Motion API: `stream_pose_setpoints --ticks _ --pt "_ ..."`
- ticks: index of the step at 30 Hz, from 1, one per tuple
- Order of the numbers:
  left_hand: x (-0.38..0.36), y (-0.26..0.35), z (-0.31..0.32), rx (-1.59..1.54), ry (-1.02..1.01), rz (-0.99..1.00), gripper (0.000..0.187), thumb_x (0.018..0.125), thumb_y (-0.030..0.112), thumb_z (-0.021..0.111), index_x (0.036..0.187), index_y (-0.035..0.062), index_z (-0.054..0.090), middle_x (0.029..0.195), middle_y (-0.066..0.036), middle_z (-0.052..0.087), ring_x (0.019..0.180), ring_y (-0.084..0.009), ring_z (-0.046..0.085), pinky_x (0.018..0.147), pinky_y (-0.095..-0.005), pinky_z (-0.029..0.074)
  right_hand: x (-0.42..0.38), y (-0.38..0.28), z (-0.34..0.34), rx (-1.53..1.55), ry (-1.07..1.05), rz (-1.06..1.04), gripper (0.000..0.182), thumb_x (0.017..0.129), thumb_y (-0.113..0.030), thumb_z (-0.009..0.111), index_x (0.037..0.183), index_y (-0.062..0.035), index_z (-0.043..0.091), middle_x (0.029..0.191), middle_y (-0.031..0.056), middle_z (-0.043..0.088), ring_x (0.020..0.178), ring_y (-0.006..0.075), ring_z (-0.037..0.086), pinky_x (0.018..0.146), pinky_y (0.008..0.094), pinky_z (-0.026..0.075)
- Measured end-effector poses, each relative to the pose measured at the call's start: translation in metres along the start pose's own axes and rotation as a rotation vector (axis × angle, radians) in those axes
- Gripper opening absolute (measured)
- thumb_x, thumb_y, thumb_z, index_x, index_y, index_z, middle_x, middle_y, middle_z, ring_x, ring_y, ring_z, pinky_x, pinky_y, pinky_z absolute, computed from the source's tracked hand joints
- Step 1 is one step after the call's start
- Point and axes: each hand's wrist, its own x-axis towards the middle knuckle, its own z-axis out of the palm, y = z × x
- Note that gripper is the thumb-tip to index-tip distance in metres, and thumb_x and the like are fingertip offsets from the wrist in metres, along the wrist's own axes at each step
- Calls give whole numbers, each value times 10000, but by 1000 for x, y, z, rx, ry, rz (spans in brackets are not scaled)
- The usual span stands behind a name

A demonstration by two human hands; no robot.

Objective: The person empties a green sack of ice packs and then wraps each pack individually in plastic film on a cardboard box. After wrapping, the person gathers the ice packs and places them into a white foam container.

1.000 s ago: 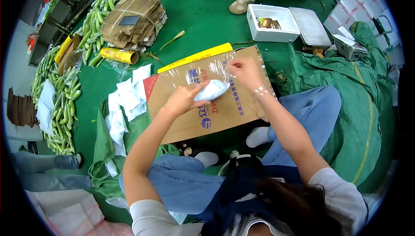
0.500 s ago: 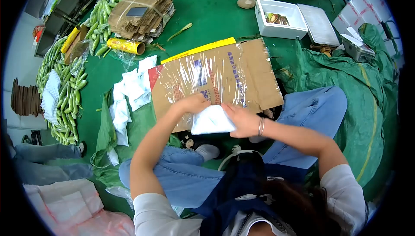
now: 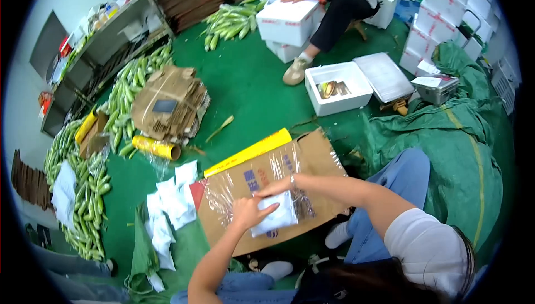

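Observation:
A white packet (image 3: 281,218) lies on a cardboard sheet (image 3: 329,162) with clear film stretched over it, in front of my legs. My left hand (image 3: 248,212) rests at the packet's left edge, thumb stretched out over it. Above the packet's top edge is my right hand (image 3: 277,186), its fingers reaching left towards my left hand. How firmly either hand holds the packet cannot be made out. A yellow film roll (image 3: 248,152) lies along the cardboard's far edge. More white packets (image 3: 177,201) are spread to the left on green sacking.
Bundled flat cardboard (image 3: 167,103), a yellow roll (image 3: 156,147) and heaps of green vegetables (image 3: 89,192) lie to the left. An open foam box (image 3: 340,95) stands ahead. Another person (image 3: 334,3) sits behind it, touching a white box (image 3: 287,21). Green sacks (image 3: 457,159) lie right.
The view has tilted up, showing more of the room and the other person. The white packet, earlier held up at the cardboard's near edge, is now down on it. My right hand reaches farther left.

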Motion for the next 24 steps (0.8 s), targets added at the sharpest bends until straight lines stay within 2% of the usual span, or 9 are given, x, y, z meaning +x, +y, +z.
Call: stream_pose_setpoints --ticks 3,6,8,10,14,16,19,21,24 --pt "1 -14 18 -90 -161 -63 643 790 637 587 850 7 703 695 -210 661 677 -333 668 644 -408 527 -10 -7 14 -71 35 -66 728 965 -600 276 1333 -7 482 1393 143 453 1271 220 412 1074 315 301" --pt "-14 -29 69 -702 -371 -98 518 941 461 510 1167 3 595 1010 -102 685 894 -221 657 759 -339 522 -10 10 32 -153 117 -244 670 979 -551 323 1281 9 530 1317 139 532 1201 219 475 1037 318 344" --pt "-37 13 61 -1433 -682 -926 518 941 490 483 1092 10 603 870 -128 680 739 -242 666 652 -359 542 -11 20 49 -167 213 -396 623 991 -481 363 1402 -14 387 1468 157 365 1342 244 352 1111 331 264" --pt "-72 1 94 -2077 -1228 -384 509 935 541 440 994 64 606 738 -138 640 555 -230 626 505 -385 522 -17 19 59 -217 289 -420 612 979 -474 403 1381 -13 416 1452 161 388 1333 257 367 1106 333 273" --pt "-169 54 110 -1074 -1356 -430 547 926 571 425 977 55 599 710 -145 623 512 -240 602 471 -388 502 -4 27 60 -385 434 -488 591 955 -437 485 1369 -18 437 1447 159 394 1325 289 376 1106 341 278" --pt "-197 67 112 -996 -1314 -482 566 921 586 418 969 51 596 696 -149 615 491 -245 590 454 -390 492 -11 20 63 -438 428 -510 562 971 -451 419 1379 -66 441 1440 165 396 1346 300 338 1120 402 242" --pt "-221 62 99 -1424 -1069 -718 596 914 609 406 956 44 591 675 -154 602 459 -252 571 429 -392 477 -44 -33 94 -1030 436 -209 483 985 -432 360 1289 -102 539 1345 126 504 1316 278 381 1078 525 236" --pt "-234 66 95 -1970 -780 -789 615 909 624 399 948 40 587 661 -158 594 438 -256 559 412 -394 468 -60 -82 111 -972 318 -374 466 982 -426 370 1255 -101 562 1295 105 552 1274 288 426 1066 492 265" --pt "-223 77 67 -2576 -270 -574 670 883 659 419 969 7 550 691 -169 578 500 -269 573 425 -355 472 -109 -168 182 -154 -32 -744 394 987 -337 397 1126 -33 607 1162 140 620 1081 296 560 981 386 398"
